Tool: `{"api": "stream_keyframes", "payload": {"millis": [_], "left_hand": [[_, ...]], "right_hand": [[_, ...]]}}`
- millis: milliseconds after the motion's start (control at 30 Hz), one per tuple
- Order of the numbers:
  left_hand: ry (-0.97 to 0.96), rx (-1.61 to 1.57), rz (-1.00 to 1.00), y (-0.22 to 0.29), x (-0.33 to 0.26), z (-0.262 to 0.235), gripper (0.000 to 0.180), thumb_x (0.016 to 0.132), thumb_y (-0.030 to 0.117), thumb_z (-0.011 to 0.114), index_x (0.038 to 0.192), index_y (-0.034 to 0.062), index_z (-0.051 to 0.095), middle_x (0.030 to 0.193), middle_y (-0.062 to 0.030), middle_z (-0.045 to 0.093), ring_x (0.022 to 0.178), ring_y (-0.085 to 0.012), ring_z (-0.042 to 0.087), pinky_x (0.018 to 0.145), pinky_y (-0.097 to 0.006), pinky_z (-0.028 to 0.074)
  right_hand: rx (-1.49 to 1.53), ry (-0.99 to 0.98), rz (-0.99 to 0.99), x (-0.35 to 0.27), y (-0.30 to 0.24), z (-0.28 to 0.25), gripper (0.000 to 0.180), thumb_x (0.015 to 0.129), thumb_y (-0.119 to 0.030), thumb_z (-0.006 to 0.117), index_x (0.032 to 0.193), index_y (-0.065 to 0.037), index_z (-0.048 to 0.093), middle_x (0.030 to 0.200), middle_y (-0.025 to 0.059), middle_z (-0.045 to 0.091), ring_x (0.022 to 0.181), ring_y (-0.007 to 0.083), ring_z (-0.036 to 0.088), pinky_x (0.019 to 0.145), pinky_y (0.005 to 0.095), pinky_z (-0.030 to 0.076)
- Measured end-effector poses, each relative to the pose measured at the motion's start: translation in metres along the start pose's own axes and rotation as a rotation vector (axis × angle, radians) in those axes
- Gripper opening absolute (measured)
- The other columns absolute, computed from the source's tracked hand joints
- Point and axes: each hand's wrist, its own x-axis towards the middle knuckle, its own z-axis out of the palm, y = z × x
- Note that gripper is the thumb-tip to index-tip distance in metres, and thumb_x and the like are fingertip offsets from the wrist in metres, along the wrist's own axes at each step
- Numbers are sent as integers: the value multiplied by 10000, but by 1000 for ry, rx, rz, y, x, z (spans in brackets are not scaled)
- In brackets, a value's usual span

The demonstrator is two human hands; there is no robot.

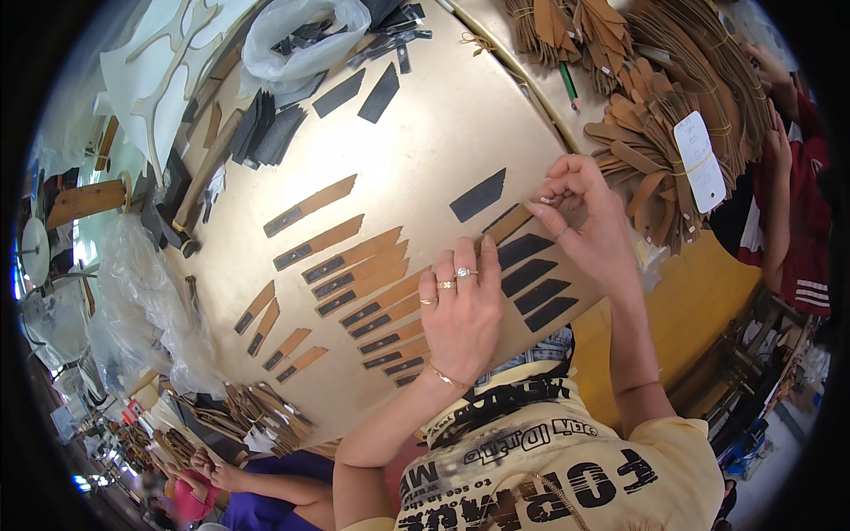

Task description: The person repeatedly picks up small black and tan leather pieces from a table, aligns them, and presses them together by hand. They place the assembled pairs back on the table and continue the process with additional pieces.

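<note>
My left hand [463, 305], wearing rings, is bent with its fingertips at the near end of a brown leather strip [507, 224]. My right hand [584, 221] pinches the far end of that strip between thumb and finger. Just beyond it lies a black slanted piece [478, 196], and several more black pieces [529, 276] fan out below the strip, partly hidden by my hands. To the left, rows of brown strips [367, 257] with black pieces on their ends lie on the gold-coloured tabletop [292, 363].
Black pieces [266, 131] are heaped near a hammer [208, 173] and a clear plastic bag [305, 44]. Bundles of tied brown straps [660, 159] with a white tag [699, 162] and a green pencil [568, 86] are at far right. Other people's arms [779, 190] show at both sides.
</note>
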Motion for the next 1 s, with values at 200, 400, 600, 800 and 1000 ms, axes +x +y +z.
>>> {"api": "stream_keyframes", "payload": {"millis": [200,400,600,800,1000], "left_hand": [[9,-2,-9,1,0,1,344,857,136,568,1179,82,675,1153,-72,579,1036,-211,556,910,-360,403],[-13,-8,-3,-1,0,-1,352,859,134,563,1189,77,670,1149,-72,576,1035,-211,552,907,-360,397],[-16,-7,-1,0,1,-2,364,853,138,567,1197,72,664,1150,-71,575,1036,-211,550,907,-358,394],[-52,-86,-13,3,2,-3,384,854,122,607,1225,26,631,1210,-94,559,1112,-234,543,937,-386,395],[-176,-409,15,26,2,5,597,948,205,606,1455,-27,391,1534,-223,350,1413,-360,368,1170,-509,273]], "right_hand": [[-16,-6,-8,0,0,0,343,838,-40,720,1097,-42,495,840,60,686,785,169,646,732,296,491],[-19,-7,6,2,-1,2,351,834,-50,726,1078,-52,474,834,57,699,773,151,628,730,283,471],[-5,-5,11,1,2,5,352,833,-52,736,1054,-57,462,843,46,696,778,139,622,739,273,459],[-7,-14,-13,-1,6,5,342,840,-33,734,1044,-52,460,860,57,674,811,145,632,748,284,470],[-40,19,-118,-2,10,8,322,845,-8,710,1075,-34,486,873,92,648,798,199,640,719,309,507]]}}
